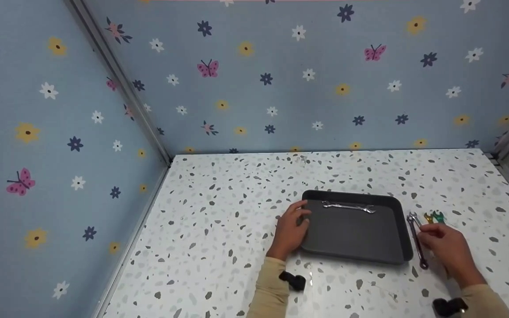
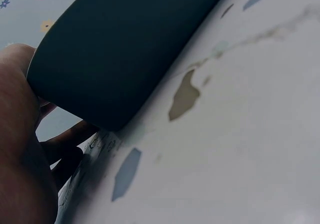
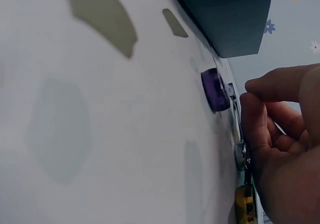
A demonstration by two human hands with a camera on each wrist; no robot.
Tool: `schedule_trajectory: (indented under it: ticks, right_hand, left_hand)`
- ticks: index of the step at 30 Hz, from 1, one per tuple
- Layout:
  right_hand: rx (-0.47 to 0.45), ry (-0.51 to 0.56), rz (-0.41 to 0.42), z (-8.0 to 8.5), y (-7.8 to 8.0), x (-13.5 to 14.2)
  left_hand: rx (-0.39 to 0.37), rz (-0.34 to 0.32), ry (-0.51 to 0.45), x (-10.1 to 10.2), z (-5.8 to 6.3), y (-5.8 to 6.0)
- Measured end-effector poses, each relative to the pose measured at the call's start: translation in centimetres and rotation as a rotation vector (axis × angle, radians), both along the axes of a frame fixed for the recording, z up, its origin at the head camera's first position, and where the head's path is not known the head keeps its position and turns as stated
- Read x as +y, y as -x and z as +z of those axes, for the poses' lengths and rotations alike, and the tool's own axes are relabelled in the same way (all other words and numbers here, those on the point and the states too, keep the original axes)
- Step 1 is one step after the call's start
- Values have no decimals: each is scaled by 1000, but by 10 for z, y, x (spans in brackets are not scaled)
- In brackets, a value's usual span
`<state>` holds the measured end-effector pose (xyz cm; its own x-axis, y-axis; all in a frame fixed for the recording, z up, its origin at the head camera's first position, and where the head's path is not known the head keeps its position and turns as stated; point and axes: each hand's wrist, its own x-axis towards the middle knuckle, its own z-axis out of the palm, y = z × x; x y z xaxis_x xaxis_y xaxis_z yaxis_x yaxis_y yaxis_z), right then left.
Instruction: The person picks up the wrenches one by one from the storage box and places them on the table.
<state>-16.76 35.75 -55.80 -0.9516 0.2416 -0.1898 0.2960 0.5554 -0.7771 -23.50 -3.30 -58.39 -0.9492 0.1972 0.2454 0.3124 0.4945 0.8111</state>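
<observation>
A dark grey rectangular tray (image 1: 351, 238) lies on the table with a silver wrench (image 1: 347, 206) inside near its far wall. My left hand (image 1: 290, 229) holds the tray's left rim; in the left wrist view, its digits are on both sides of the tray wall (image 2: 115, 49). To the right of the tray, my right hand (image 1: 446, 245) pinches a second silver wrench (image 1: 415, 217) with thumb and forefinger. Beside that lies a dark purple wrench (image 1: 417, 245). A gold wrench (image 1: 429, 217) and a green wrench (image 1: 438, 216) are partly hidden behind the right hand.
The speckled white table (image 1: 219, 212) meets a flowered blue back wall (image 1: 281, 97) and a left side panel (image 1: 60, 176). A metal post (image 1: 117, 75) marks their corner. Each sleeve has a black strap at the wrist.
</observation>
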Motion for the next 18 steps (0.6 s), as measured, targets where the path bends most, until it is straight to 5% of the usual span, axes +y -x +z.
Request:
schedule_trajectory:
  ticks: [18]
  right_hand:
    - [6,6,-14,-1,-1,2]
  left_hand:
    - [20,-8,-14,0,0,1]
